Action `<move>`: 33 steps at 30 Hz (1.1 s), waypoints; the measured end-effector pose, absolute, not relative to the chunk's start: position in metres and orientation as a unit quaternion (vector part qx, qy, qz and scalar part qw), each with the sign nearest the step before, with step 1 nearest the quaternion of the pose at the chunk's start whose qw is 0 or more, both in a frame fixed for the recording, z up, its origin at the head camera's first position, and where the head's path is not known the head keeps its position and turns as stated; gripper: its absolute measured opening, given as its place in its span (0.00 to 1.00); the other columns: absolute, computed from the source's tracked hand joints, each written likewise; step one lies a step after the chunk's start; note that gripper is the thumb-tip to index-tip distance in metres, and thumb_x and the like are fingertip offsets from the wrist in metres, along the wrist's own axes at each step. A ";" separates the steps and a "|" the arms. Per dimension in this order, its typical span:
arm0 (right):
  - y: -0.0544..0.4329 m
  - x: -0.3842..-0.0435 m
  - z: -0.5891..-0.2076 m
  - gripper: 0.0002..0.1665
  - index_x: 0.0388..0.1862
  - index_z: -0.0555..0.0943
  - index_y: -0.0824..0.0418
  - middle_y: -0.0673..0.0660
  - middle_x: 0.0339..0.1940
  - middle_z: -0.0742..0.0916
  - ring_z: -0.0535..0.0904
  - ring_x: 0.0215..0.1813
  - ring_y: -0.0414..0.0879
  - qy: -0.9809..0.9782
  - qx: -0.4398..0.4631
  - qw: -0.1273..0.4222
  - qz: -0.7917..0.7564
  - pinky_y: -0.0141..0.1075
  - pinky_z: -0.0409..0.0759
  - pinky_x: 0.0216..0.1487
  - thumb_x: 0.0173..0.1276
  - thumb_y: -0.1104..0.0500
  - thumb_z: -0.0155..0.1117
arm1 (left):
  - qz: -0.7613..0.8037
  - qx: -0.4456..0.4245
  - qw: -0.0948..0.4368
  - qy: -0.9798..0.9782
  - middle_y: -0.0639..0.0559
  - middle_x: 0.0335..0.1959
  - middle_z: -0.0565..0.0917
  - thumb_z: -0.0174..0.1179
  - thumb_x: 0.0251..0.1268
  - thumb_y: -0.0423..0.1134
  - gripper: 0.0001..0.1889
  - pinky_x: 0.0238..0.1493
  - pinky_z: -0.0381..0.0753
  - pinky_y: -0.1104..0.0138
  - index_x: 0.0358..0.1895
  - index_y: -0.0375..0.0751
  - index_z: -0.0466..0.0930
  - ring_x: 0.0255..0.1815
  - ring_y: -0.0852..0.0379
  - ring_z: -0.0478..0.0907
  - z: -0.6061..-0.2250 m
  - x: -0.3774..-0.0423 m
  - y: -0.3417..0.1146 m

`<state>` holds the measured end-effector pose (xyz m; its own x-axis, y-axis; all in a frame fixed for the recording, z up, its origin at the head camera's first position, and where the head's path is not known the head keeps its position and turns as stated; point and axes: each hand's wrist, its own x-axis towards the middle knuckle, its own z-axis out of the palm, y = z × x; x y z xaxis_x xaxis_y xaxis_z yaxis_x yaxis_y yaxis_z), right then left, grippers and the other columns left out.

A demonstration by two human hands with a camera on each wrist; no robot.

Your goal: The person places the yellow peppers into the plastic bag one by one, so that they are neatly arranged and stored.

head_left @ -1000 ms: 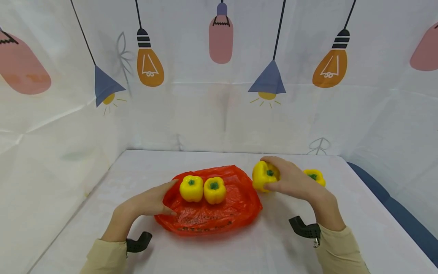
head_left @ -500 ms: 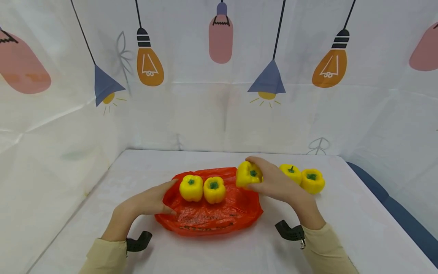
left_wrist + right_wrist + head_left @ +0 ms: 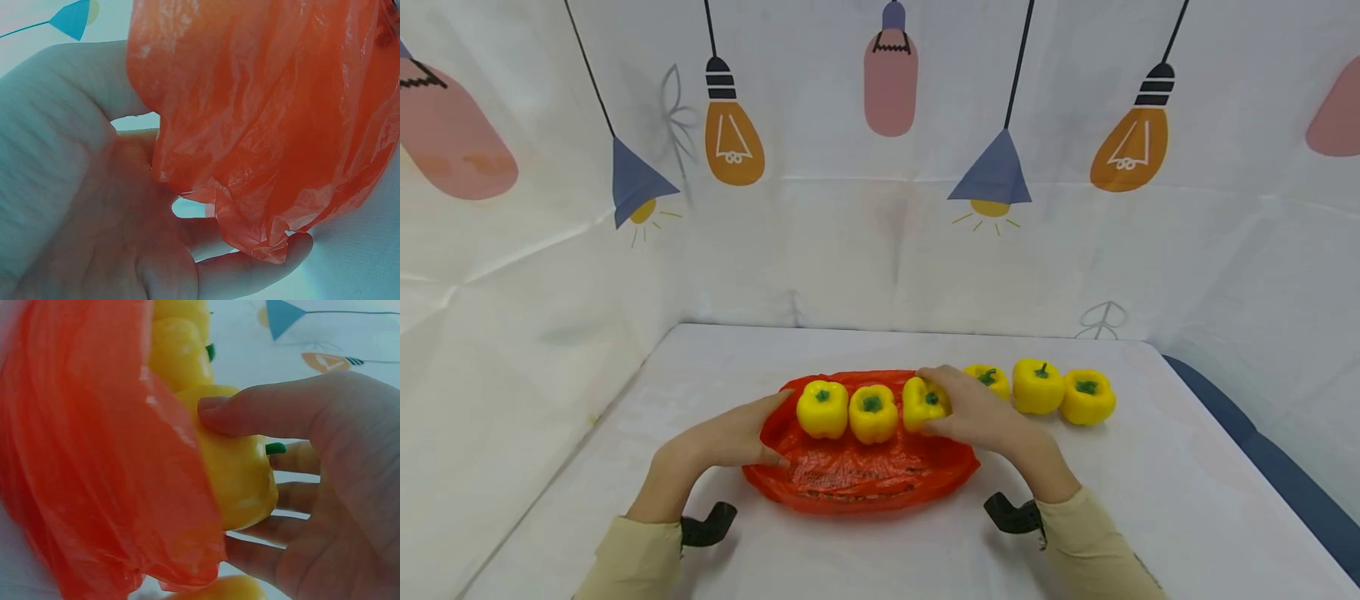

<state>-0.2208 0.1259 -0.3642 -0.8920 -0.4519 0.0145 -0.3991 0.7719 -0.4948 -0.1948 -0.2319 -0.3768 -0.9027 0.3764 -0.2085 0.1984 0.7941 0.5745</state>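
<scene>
My right hand (image 3: 981, 412) grips a yellow bell pepper (image 3: 921, 404) over the right part of a red plastic bag (image 3: 865, 479). In the right wrist view, the thumb lies across that pepper (image 3: 234, 469), the fingers pass behind it, and the bag's edge covers its left side. Two more yellow bell peppers, a left one (image 3: 822, 410) and a middle one (image 3: 873, 414), stand upright in the bag beside it. At the bag's left side my left hand (image 3: 733, 433) holds the edge; in the left wrist view its fingers go partly behind the red film (image 3: 262, 125).
To the right of the bag stand three other yellow bell peppers: one (image 3: 988, 379) partly behind the right hand, then one (image 3: 1037, 386) and one (image 3: 1087, 397) side by side. All rest on a white-covered table (image 3: 880, 558). A lamp-patterned curtain (image 3: 850, 250) hangs behind.
My right hand has carried its bell pepper leftward, from outside the bag's right edge to close beside the middle pepper. Peppers behind that arm have come into view. The left hand stays at the bag.
</scene>
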 end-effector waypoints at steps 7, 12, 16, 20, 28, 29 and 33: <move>0.125 -0.224 -0.373 0.43 0.77 0.63 0.50 0.54 0.73 0.73 0.73 0.69 0.50 0.946 -0.221 0.065 -0.227 0.53 0.72 0.71 0.65 0.48 0.69 | 0.273 0.161 0.151 0.936 0.44 0.75 0.66 0.73 0.53 0.43 0.50 0.68 0.72 0.41 0.78 0.41 0.54 0.73 0.40 0.66 -0.377 -0.194 -0.233; 0.125 -0.224 -0.373 0.44 0.77 0.63 0.50 0.54 0.71 0.74 0.74 0.68 0.50 0.945 -0.226 0.070 -0.228 0.54 0.73 0.71 0.65 0.46 0.69 | 0.275 0.159 0.154 0.936 0.44 0.76 0.65 0.73 0.54 0.43 0.50 0.69 0.71 0.41 0.78 0.41 0.54 0.74 0.40 0.65 -0.376 -0.194 -0.233; 0.124 -0.223 -0.373 0.45 0.78 0.62 0.50 0.55 0.72 0.74 0.74 0.68 0.51 0.944 -0.230 0.072 -0.228 0.54 0.73 0.70 0.65 0.45 0.69 | 0.275 0.159 0.155 0.935 0.43 0.76 0.64 0.73 0.54 0.43 0.50 0.70 0.69 0.41 0.79 0.41 0.53 0.74 0.40 0.64 -0.375 -0.194 -0.232; 0.123 -0.223 -0.373 0.46 0.79 0.61 0.48 0.56 0.73 0.72 0.73 0.69 0.52 0.942 -0.234 0.069 -0.229 0.55 0.72 0.71 0.65 0.44 0.68 | 0.273 0.156 0.155 0.936 0.44 0.76 0.65 0.73 0.53 0.43 0.50 0.69 0.71 0.41 0.78 0.41 0.54 0.74 0.40 0.65 -0.376 -0.194 -0.232; 0.125 -0.220 -0.370 0.44 0.78 0.61 0.46 0.54 0.72 0.73 0.74 0.67 0.50 0.946 -0.232 0.075 -0.216 0.54 0.73 0.70 0.66 0.43 0.68 | 0.274 0.155 0.156 0.936 0.43 0.76 0.65 0.73 0.53 0.43 0.50 0.70 0.69 0.41 0.79 0.41 0.54 0.75 0.40 0.64 -0.378 -0.194 -0.232; 0.125 -0.220 -0.369 0.44 0.78 0.62 0.46 0.54 0.72 0.73 0.74 0.67 0.50 0.946 -0.232 0.075 -0.215 0.54 0.73 0.70 0.66 0.43 0.68 | 0.273 0.156 0.155 0.937 0.43 0.76 0.64 0.73 0.53 0.43 0.50 0.70 0.69 0.41 0.79 0.41 0.54 0.75 0.40 0.64 -0.377 -0.193 -0.232; 0.127 -0.218 -0.365 0.45 0.78 0.63 0.46 0.54 0.73 0.72 0.73 0.68 0.51 0.942 -0.233 0.077 -0.229 0.55 0.73 0.70 0.65 0.43 0.69 | 0.275 0.155 0.155 0.936 0.43 0.76 0.65 0.73 0.53 0.43 0.50 0.70 0.69 0.41 0.78 0.41 0.54 0.74 0.40 0.64 -0.376 -0.193 -0.231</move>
<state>-0.2181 0.1274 -0.3645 -0.8796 -0.4742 -0.0389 -0.4036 0.7869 -0.4668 -0.1929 -0.2312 -0.3758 -0.9038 0.3760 -0.2044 0.2055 0.8002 0.5634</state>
